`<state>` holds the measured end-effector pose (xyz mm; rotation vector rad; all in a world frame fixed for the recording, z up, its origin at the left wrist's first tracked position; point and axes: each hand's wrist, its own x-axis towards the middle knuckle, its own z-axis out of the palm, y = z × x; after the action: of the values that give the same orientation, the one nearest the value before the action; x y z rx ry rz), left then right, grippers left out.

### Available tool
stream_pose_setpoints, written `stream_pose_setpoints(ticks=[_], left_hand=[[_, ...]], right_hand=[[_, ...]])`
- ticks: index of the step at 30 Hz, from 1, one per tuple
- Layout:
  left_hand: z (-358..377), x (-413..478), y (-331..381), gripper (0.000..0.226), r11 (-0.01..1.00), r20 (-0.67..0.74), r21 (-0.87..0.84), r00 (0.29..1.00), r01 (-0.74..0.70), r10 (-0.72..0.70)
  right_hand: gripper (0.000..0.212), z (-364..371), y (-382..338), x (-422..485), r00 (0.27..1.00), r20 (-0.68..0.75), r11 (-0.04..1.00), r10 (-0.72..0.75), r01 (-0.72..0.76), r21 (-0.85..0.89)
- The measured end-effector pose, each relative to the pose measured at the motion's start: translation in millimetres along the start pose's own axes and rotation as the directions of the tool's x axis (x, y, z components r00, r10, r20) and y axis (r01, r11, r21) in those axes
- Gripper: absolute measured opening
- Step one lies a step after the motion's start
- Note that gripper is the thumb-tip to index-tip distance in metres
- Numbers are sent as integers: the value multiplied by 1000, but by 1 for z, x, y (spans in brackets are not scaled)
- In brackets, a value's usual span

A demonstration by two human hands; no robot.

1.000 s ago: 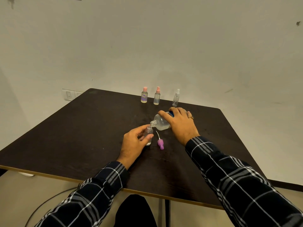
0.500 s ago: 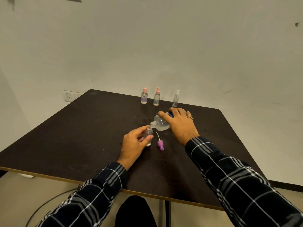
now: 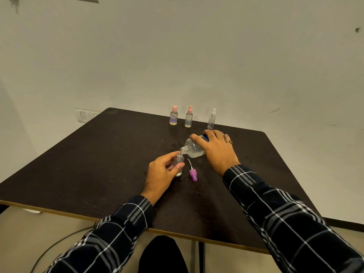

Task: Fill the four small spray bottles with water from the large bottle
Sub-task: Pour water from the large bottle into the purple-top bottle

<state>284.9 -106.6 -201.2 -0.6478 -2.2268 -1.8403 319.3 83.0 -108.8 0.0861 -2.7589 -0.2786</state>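
One small spray bottle [image 3: 179, 160] is held upright on the table [image 3: 98, 164], nearer its far edge, w/ fingers of L hand [image 3: 160, 174] curled round it. Large bottle [image 3: 194, 149], gripped by R hand [image 3: 216, 150], is tipped near-horizontal, long axis running right-to-left, mouth just above the small opening.

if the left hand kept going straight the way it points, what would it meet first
The left hand grips the small bottle; pushed on, away and rightward, it would likely meet the tilted large bottle first, though depth is uncertain.
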Motion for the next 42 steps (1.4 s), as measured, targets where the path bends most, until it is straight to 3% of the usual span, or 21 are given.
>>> stream_pose_setpoints(ticks=[42], left_hand=[[0, -1, 1, 45, 1000, 5, -10, 1000, 4, -4]], right_hand=[[80, 0, -1, 0, 1000, -2, 1000, -5, 5, -15]])
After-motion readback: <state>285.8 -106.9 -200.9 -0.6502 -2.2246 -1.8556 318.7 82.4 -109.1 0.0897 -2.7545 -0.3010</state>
